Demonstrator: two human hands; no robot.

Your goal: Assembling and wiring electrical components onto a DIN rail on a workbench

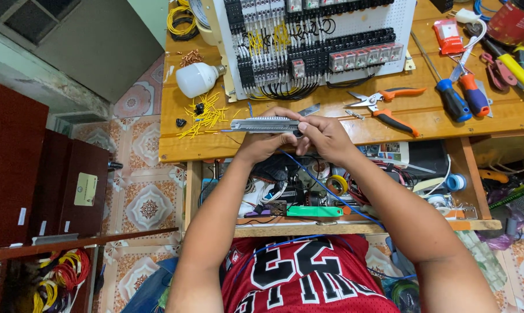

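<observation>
Grey metal utility knife [267, 125], long and flat with a ribbed-looking body, is what both hands are on, held just above the front edge of the worn wooden workbench [227, 148]. Its long axis runs pretty much level, left to right across the view, with the thin tip end poking out to the left past the fingers. Left hand [266, 141] is curled underneath and behind it, fingers wrapped up around the body, thumb on top. Right hand [325, 136] is closed at the knife's right end, fingertips bunched together and pinching that end; a thin blue wire [314, 177] comes out from under this hand and droops down toward the lap. Both forearms come up from the bottom and angle inward, so the wrists almost meet.

On the bench behind: a white perforated panel [317, 40] crammed with black relays and wiring, a smooth white light bulb [197, 79] lying on its side, a scatter of little yellow wire sleeves [207, 116], orange-handled pliers [389, 107], and two chunky blue-and-red-handled screwdrivers [464, 95].
</observation>
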